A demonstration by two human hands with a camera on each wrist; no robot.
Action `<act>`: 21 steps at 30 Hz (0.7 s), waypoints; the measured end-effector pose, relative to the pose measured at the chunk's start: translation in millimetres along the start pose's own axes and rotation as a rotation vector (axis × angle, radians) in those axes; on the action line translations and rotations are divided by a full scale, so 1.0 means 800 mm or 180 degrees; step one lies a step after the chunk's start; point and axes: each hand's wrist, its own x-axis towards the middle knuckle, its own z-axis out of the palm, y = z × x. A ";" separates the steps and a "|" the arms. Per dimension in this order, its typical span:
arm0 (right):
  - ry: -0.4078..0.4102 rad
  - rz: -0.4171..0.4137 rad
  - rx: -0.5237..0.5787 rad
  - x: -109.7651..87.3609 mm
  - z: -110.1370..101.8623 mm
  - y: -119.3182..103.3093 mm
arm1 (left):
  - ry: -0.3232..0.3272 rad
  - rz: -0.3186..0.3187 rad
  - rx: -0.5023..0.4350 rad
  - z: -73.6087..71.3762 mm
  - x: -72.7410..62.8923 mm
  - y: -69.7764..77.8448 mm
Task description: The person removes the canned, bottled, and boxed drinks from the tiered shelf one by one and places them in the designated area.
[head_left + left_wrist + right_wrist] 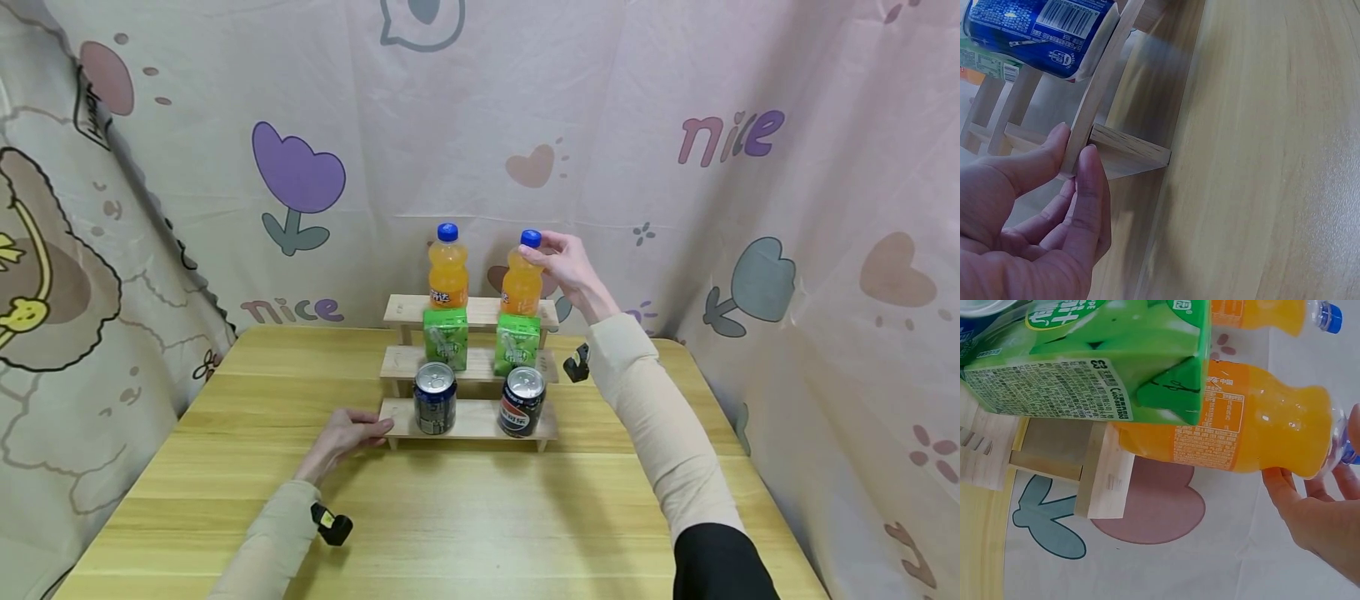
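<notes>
A three-tier wooden stand (477, 421) bears drinks in two columns. My right hand (568, 265) holds the right orange soda bottle (521, 287) around its neck, just below the blue cap; the bottle is upright, its base at the top tier. In the right wrist view the fingertips (1280, 482) touch the bottle's shoulder. Low on the left, my left hand (351, 435) pinches the end of the bottom board (1079, 134) between thumb and fingers. A second orange bottle (447, 271) stands on the top tier to the left.
Two green drink cartons (446, 337) stand on the middle tier, in front of the bottles. On the bottom tier are two dark blue cans (435, 408). The stand sits on a wooden table (480, 517), with a patterned cloth (450, 125) behind and at both sides.
</notes>
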 end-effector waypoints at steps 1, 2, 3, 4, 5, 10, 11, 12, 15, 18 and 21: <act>0.0005 -0.0001 0.0008 0.000 0.000 0.000 | 0.0003 0.0006 -0.0009 0.000 0.000 0.000; 0.0009 0.0000 0.0015 -0.001 -0.001 -0.001 | -0.0011 0.0017 -0.0012 -0.001 0.000 0.000; 0.0013 -0.0002 0.0017 -0.001 -0.001 -0.001 | -0.0025 0.0025 -0.0011 -0.001 0.000 0.000; 0.0018 -0.0004 0.0015 -0.001 -0.002 -0.001 | -0.0024 0.0027 -0.0019 -0.001 0.000 0.000; 0.0025 -0.0004 0.0016 -0.002 -0.003 -0.001 | -0.0021 0.0029 -0.0025 -0.001 0.000 0.000; 0.0084 0.0034 -0.0004 -0.004 -0.007 0.000 | -0.0021 0.0034 -0.0049 -0.001 0.000 -0.001; 0.0097 0.0042 -0.0007 -0.005 -0.007 -0.001 | -0.0023 0.0034 -0.0059 -0.001 0.000 -0.001; 0.0107 0.0047 -0.0008 -0.005 -0.008 -0.001 | -0.0025 0.0033 -0.0061 -0.001 0.000 -0.001; 0.0132 0.0032 -0.0006 -0.007 -0.011 -0.003 | -0.0011 0.0020 -0.0069 -0.001 0.000 -0.001; 0.0157 -0.0013 -0.0015 -0.007 -0.014 -0.006 | 0.0001 -0.0009 -0.0053 0.000 0.000 -0.001; 0.0184 -0.0042 0.0004 -0.008 -0.017 -0.009 | -0.0007 -0.0005 -0.0006 0.000 0.001 0.000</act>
